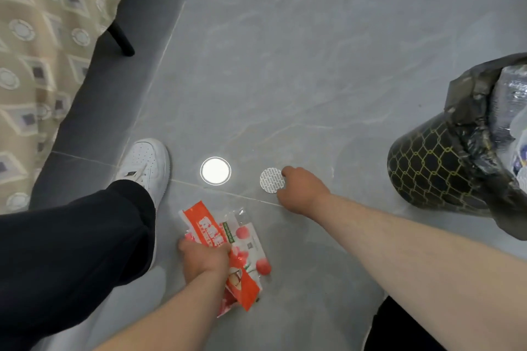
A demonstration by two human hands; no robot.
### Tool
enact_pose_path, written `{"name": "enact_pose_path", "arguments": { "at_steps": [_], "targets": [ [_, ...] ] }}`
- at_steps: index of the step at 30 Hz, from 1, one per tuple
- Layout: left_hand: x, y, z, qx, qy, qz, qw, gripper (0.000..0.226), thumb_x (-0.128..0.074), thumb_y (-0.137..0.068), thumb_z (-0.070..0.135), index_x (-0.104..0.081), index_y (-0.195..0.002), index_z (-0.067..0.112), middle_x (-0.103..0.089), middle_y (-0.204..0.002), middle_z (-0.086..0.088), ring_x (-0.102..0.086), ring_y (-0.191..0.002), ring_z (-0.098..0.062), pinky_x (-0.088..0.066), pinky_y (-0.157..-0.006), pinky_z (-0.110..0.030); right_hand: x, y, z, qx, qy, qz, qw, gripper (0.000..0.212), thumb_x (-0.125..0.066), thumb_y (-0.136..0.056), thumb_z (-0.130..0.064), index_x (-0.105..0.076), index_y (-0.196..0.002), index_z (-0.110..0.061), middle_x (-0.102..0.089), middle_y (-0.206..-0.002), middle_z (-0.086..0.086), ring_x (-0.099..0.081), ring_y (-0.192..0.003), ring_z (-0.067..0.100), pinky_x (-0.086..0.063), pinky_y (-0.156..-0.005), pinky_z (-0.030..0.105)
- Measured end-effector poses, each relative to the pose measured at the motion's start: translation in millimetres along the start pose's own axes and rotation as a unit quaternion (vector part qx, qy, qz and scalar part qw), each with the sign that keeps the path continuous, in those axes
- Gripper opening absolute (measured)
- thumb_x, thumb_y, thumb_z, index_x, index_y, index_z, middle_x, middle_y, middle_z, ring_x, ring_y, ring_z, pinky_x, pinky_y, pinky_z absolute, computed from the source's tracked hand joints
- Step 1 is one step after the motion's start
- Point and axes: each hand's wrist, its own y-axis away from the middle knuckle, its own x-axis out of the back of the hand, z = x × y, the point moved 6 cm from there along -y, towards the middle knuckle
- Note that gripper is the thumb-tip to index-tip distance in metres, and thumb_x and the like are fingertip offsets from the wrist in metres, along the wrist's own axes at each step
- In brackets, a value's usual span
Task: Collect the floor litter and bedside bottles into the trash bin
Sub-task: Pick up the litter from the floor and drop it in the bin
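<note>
Grey marbled floor tiles (285,65) fill the view, and at the right edge stands the trash bin (427,168), black with a gold lattice pattern. A crumpled black liner (470,100) hangs over its rim, and crinkled clear plastic (510,94) shows inside it.

Left of the trash bin, near its base, a round silver foil seal (271,180) lies flat on the floor. The right hand (303,192) is between the seal and the bin, its fingers curled at the seal's nearer edge. Whether they have pinched the seal cannot be told.

Farther left of the bin and closer to the camera, the left hand (205,259) grips a bunch of snack wrappers (242,273), orange and white with red fruit printed on them, its fingers closed around their middle, and the ends stick out above and below the fist.

A bright round glare spot (215,171) sits on the tiles just beyond the seal, on the side away from the bin. Farther from the bin still are a white sneaker (148,165) and a black trouser leg (71,251).

Well apart from the bin, at the far left, a beige patterned bedcover (42,51) hangs over a bed edge, with a black bed leg (121,38) beneath it.
</note>
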Motion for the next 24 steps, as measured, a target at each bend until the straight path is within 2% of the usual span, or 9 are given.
{"name": "enact_pose_path", "arguments": {
  "at_steps": [2,5,10,14,16,18,19,21,24],
  "targets": [
    [1,-9,5,-0.036,0.012,-0.012,0.999,0.041,-0.075,-0.069,0.014,-0.049,-0.101,0.010,-0.066,-0.093,-0.007,-0.065,-0.089,-0.036,-0.050,-0.079,-0.039,-1,-11,-9,0.017,0.008,0.024,1.000,0.048,-0.053,-0.086,-0.025,-0.042,-0.132,-0.013,-0.046,-0.128,0.013,-0.049,-0.114,0.035,-0.044,-0.090,0.037],
    [-9,-20,11,-0.082,0.044,-0.082,0.992,0.013,-0.068,-0.072,0.005,-0.065,-0.080,0.015,-0.071,-0.080,-0.006,-0.069,-0.077,-0.030,-0.056,-0.078,-0.044,-7,-23,-20,0.046,0.048,0.039,0.997,0.065,-0.057,-0.087,-0.027,-0.027,-0.144,-0.020,-0.037,-0.137,0.010,-0.041,-0.119,0.036,-0.043,-0.095,0.042],
    [-17,-23,28,-0.012,0.152,-0.237,0.960,0.018,-0.071,-0.079,0.000,-0.065,-0.091,0.011,-0.073,-0.087,-0.014,-0.071,-0.078,-0.035,-0.057,-0.074,-0.045,-16,-30,-18,0.058,0.135,0.072,0.987,0.053,-0.063,-0.082,-0.017,-0.038,-0.129,-0.016,-0.042,-0.125,0.011,-0.041,-0.112,0.030,-0.043,-0.079,0.035],
    [-14,-27,61,0.002,0.219,-0.274,0.936,0.019,-0.069,-0.081,0.002,-0.063,-0.096,0.011,-0.073,-0.090,-0.013,-0.070,-0.081,-0.034,-0.056,-0.074,-0.045,-17,-30,-1,0.011,0.070,0.017,0.997,0.037,-0.063,-0.085,-0.020,-0.047,-0.117,-0.009,-0.048,-0.122,0.016,-0.049,-0.112,0.034,-0.043,-0.088,0.035],
    [-11,-26,84,0.002,0.253,-0.283,0.925,0.019,-0.067,-0.082,0.001,-0.062,-0.097,0.011,-0.072,-0.091,-0.014,-0.069,-0.082,-0.033,-0.055,-0.071,-0.043,-12,-27,10,-0.002,0.033,-0.024,0.999,0.013,-0.060,-0.087,-0.019,-0.054,-0.096,-0.011,-0.053,-0.122,0.019,-0.053,-0.111,0.035,-0.040,-0.082,0.029],
    [-6,-22,111,-0.007,0.282,-0.288,0.915,0.017,-0.065,-0.083,-0.001,-0.063,-0.096,0.010,-0.072,-0.088,-0.013,-0.070,-0.078,-0.030,-0.056,-0.067,-0.042,2,-21,17,0.000,0.020,-0.047,0.999,0.013,-0.056,-0.089,-0.017,-0.050,-0.078,-0.016,-0.056,-0.125,0.019,-0.053,-0.115,0.032,-0.037,-0.080,0.026],
    [-2,-19,125,-0.017,0.297,-0.290,0.910,0.015,-0.063,-0.084,-0.001,-0.064,-0.095,0.010,-0.074,-0.082,-0.011,-0.071,-0.072,-0.028,-0.057,-0.064,-0.040,14,-15,18,0.002,0.015,-0.056,0.998,0.005,-0.054,-0.091,-0.018,-0.055,-0.086,-0.016,-0.054,-0.131,0.018,-0.050,-0.121,0.030,-0.037,-0.086,0.026],
    [9,-7,151,-0.035,0.322,-0.290,0.901,0.014,-0.062,-0.085,0.000,-0.064,-0.092,0.012,-0.075,-0.071,-0.005,-0.072,-0.062,-0.021,-0.056,-0.059,-0.038,46,0,21,0.003,0.011,-0.043,0.999,0.025,-0.053,-0.093,-0.020,-0.057,-0.114,-0.007,-0.050,-0.136,0.016,-0.045,-0.129,0.029,-0.036,-0.095,0.027],
    [27,23,181,-0.060,0.339,-0.302,0.889,0.013,-0.063,-0.086,0.003,-0.064,-0.095,0.013,-0.073,-0.088,-0.008,-0.070,-0.078,-0.025,-0.055,-0.070,-0.042,101,31,21,0.009,0.021,-0.012,1.000,0.020,-0.051,-0.094,-0.019,-0.057,-0.105,-0.004,-0.056,-0.124,0.015,-0.050,-0.121,0.031,-0.038,-0.085,0.028]
  ]
}}
